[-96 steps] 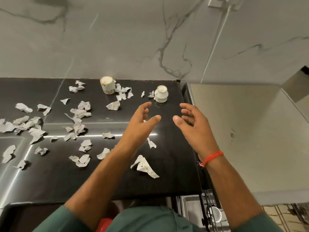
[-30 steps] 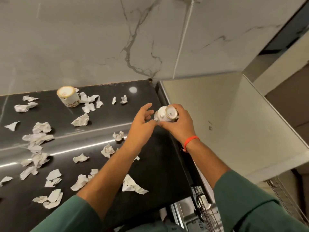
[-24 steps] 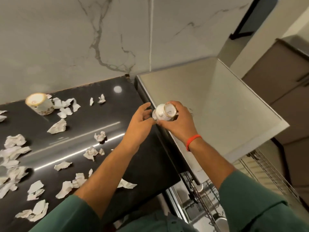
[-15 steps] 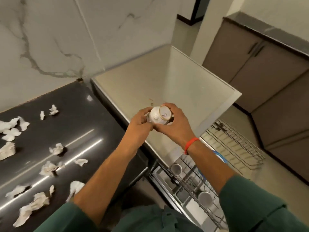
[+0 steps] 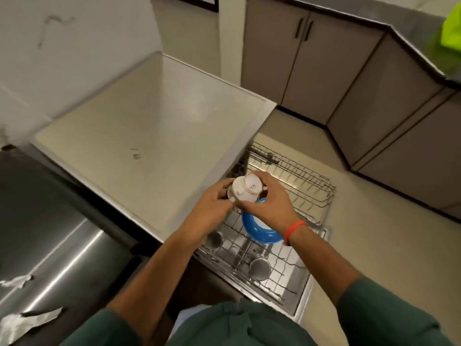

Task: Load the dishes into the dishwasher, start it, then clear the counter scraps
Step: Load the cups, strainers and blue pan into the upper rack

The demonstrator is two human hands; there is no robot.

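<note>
A small white cup [image 5: 245,192] is turned bottom-up, its gold-rimmed base facing me. My right hand [image 5: 268,204] grips it from the right and my left hand [image 5: 212,208] holds its rim side from the left. Both hands hover over the pulled-out wire rack [image 5: 294,186] of the open dishwasher. A blue-rimmed plate [image 5: 259,233] stands in the rack just under my right hand. Two steel cups, one [image 5: 259,268] near the front and another [image 5: 214,239] to its left, sit upside down in the rack.
The dishwasher's pale top [image 5: 149,136] fills the middle left. The black counter [image 5: 50,233] with paper scraps [image 5: 27,320] lies at the left. Brown cabinets [image 5: 336,78] line the far wall. Beige floor [image 5: 386,245] spreads right of the rack.
Both hands took the white cup off the counter, flipped it bottom-up and carried it right, over the dishwasher rack. The view swung right, away from the scrap-covered counter.
</note>
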